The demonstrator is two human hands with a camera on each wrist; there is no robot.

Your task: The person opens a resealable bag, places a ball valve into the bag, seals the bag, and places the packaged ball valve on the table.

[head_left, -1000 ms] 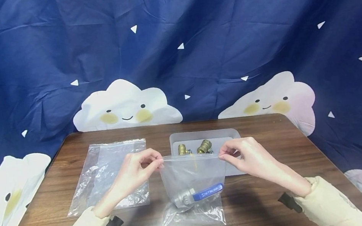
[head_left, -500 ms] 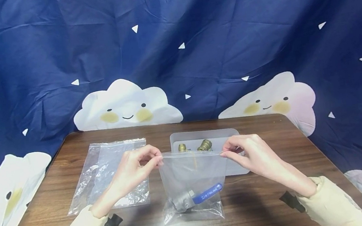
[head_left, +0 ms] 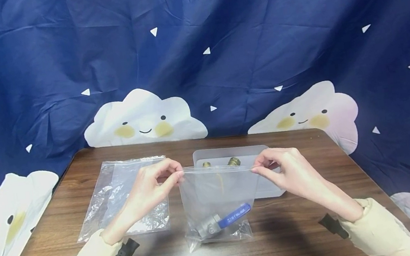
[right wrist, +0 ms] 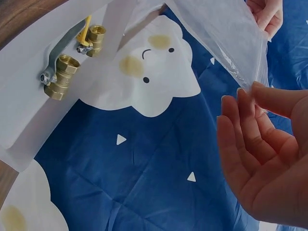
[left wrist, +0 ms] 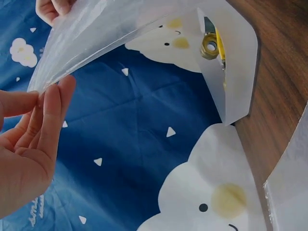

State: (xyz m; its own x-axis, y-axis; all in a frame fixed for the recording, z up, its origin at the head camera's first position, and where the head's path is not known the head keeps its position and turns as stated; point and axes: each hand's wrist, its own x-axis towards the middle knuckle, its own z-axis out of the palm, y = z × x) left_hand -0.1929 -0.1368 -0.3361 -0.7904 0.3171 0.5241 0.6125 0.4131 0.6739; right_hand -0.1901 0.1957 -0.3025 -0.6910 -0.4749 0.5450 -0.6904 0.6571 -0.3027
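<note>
A clear zip bag (head_left: 218, 191) hangs upright between my two hands, its zip edge stretched flat across the top. My left hand (head_left: 158, 185) pinches the top left corner between thumb and fingers. At the opposite corner, my right hand (head_left: 287, 169) pinches the same edge; the right wrist view shows its thumb against the fingers with the film between them. Low in the bag lies a ball valve (head_left: 209, 227) of silvery metal with a blue lever handle (head_left: 235, 215). The bag's crumpled bottom hangs close over the table.
Behind the bag stands a translucent white tray (head_left: 272, 188) holding brass ball valves (right wrist: 62, 77), one with a yellow handle (right wrist: 85, 31). Another clear zip bag (head_left: 128, 200) lies flat on the wooden table (head_left: 303, 236) at left. A blue cloud-patterned curtain (head_left: 235, 32) hangs behind.
Both hands have risen slightly, lifting the bag with the valve inside. The right hand has shifted a little to the right, pulling the zip edge wider.
</note>
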